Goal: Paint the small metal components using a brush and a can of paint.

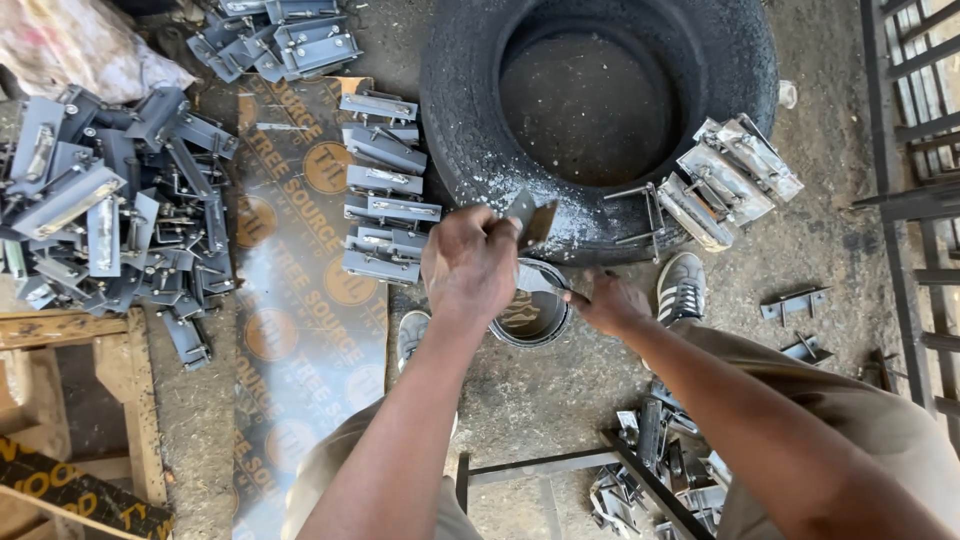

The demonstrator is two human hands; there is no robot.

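A head-worn camera looks down at a person crouched on a dirt workshop floor, both hands busy over a paint tin.

Largest is a black car tyre [600, 120] lying flat just beyond the hands, flecked with silver paint. On its rim, past the right hand, rests a cluster of silver-coated metal brackets [735, 180]. Left of the left hand, a printed board [300, 320] carries a column of grey brackets [385, 190] laid in a row. Further left lies a big heap of dark brackets [110, 210], seemingly uncoated. More loose pieces [650, 470] sit near the right elbow.

Judging by these piles, a fair share looks painted and much looks left to do.

The left hand [468, 262] is clamped on one small metal bracket [530, 218], held just above the round paint tin [532, 312]. Its long axis tilts up and away toward the tyre. The right hand [612, 303] is closed on a thin handle, probably a brush, pointing left over the tin.
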